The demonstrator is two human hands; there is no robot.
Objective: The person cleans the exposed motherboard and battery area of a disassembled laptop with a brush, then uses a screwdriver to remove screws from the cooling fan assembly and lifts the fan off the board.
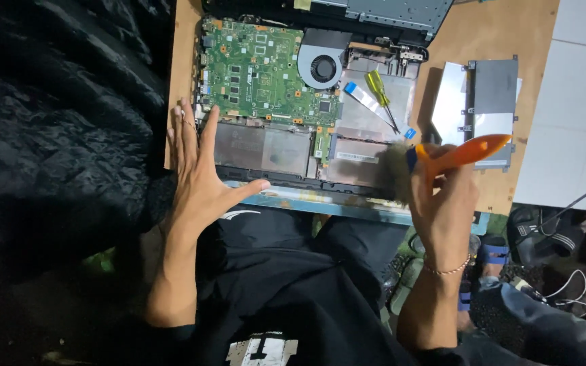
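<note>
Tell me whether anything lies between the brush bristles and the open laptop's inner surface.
Nothing visible does. The right hand holds the orange-handled brush, its bristles right at the open laptop. The yellow screwdriver lies farther up, aside.

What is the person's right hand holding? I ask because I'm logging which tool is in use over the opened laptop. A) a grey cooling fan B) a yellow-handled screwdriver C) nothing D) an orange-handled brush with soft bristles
D: the right hand grips the orange-handled brush with its bristles over the opened laptop's lower edge, while the yellow-handled screwdriver lies loose inside the case.
</note>
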